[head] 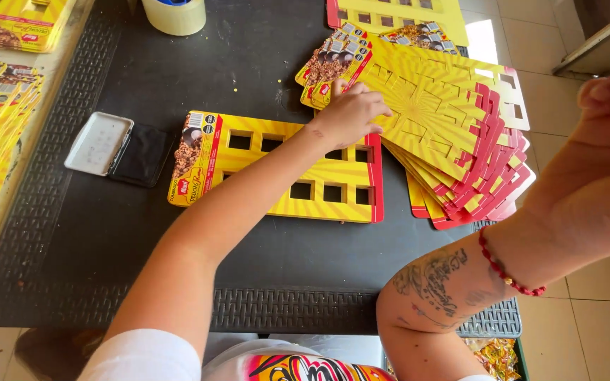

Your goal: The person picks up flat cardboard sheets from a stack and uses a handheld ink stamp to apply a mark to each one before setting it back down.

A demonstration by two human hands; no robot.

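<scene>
Cardboard blanks point(432, 120) fanned on the bench, my left hand picking at the top one.

Yellow-and-red die-cut sheets lie in a fanned stack at the far right of the dark bench point(178, 268), and my left hand point(347, 113) rests on its near-left edge, fingers point(372, 106) together and curled down onto the top sheet, pressing on it, not gripping it. One flat blank with square cut-outs point(277, 166) lies just beside the stack, under my forearm. I judge I am separating the top sheet from the fan; that calls for a fingertip under its edge so only one comes away. My right hand point(601, 95) is raised at the frame's right edge, holding something dark; how its fingers are set I cannot tell. An open ink pad point(118, 148) and a tape roll point(174, 15) sit further left.
</scene>
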